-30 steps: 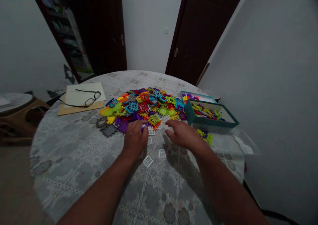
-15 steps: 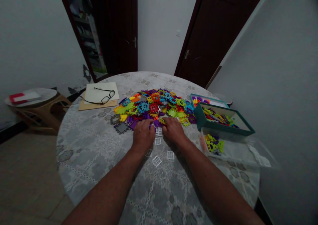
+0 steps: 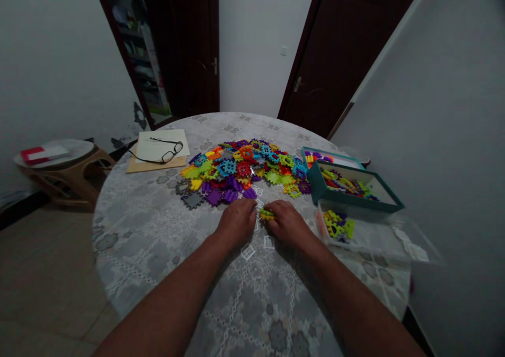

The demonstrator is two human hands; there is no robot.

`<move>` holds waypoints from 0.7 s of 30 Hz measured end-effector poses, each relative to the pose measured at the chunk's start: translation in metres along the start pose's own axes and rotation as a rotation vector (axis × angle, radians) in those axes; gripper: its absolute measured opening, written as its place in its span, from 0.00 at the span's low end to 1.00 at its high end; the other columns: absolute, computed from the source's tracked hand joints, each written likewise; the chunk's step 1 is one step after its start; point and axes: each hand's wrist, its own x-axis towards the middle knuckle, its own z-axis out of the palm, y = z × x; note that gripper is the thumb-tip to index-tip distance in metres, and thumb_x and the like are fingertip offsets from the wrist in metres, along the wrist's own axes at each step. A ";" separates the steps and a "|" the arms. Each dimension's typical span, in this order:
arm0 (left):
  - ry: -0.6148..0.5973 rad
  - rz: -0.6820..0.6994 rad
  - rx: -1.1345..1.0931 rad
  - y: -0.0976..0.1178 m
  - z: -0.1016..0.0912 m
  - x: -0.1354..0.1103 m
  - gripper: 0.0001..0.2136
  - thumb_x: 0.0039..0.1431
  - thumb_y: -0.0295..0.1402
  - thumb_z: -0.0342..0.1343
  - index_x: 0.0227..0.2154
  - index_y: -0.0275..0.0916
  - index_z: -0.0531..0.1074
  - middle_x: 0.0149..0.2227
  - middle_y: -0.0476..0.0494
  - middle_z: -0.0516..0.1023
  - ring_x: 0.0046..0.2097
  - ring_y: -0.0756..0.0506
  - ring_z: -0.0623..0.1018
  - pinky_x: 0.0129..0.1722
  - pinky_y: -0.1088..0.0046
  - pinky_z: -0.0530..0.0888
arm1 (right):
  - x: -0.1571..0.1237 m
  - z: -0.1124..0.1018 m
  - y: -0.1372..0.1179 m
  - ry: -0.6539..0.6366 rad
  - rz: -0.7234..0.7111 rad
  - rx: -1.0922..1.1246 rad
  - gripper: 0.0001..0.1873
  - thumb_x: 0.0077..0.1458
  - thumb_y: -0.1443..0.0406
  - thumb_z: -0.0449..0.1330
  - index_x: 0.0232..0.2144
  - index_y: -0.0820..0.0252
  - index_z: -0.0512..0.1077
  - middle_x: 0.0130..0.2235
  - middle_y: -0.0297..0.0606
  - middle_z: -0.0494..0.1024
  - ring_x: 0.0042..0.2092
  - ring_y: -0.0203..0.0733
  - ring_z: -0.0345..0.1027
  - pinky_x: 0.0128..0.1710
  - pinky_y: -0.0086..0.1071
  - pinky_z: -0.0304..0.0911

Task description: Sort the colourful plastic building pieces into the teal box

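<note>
While the right hand (image 3: 287,218) pinches a yellow-green piece (image 3: 267,214) at its fingertips, I cannot tell whether the curled left hand (image 3: 238,216) beside it holds anything; a low wrist might drag the white frame (image 3: 269,242) lying just nearside.

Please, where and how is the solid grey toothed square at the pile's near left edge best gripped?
I would pinch the grey square by its near toothed edge, coming low from the person's side with the left hand. It appears to lie flat, and that edge faces bare tablecloth, while other pieces crowd its far side.
</note>
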 end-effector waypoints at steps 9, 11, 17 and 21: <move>0.014 -0.033 -0.230 0.008 0.001 -0.001 0.11 0.68 0.29 0.56 0.49 0.40 0.80 0.48 0.38 0.86 0.46 0.41 0.85 0.54 0.60 0.79 | -0.003 0.009 0.016 0.218 0.254 0.687 0.11 0.66 0.56 0.60 0.39 0.54 0.79 0.37 0.36 0.81 0.40 0.45 0.74 0.41 0.35 0.69; 0.018 -0.085 -0.299 0.010 -0.001 0.001 0.12 0.68 0.30 0.57 0.50 0.40 0.80 0.45 0.39 0.87 0.43 0.42 0.85 0.51 0.61 0.80 | 0.000 0.016 0.016 0.276 0.361 0.940 0.14 0.64 0.51 0.64 0.38 0.54 0.78 0.35 0.34 0.80 0.36 0.42 0.73 0.37 0.33 0.69; 0.009 -0.050 -0.301 0.015 -0.006 -0.001 0.18 0.65 0.33 0.63 0.57 0.41 0.78 0.50 0.37 0.86 0.48 0.40 0.84 0.52 0.59 0.80 | 0.004 0.021 0.004 0.324 0.410 1.243 0.18 0.58 0.50 0.69 0.43 0.55 0.77 0.38 0.35 0.82 0.37 0.41 0.77 0.39 0.33 0.74; -0.074 0.147 -0.103 0.017 -0.002 -0.006 0.21 0.63 0.36 0.69 0.57 0.41 0.77 0.55 0.34 0.83 0.57 0.34 0.80 0.60 0.52 0.74 | 0.003 0.011 0.007 0.393 0.468 1.210 0.26 0.54 0.52 0.71 0.53 0.50 0.71 0.39 0.31 0.82 0.34 0.41 0.80 0.36 0.34 0.76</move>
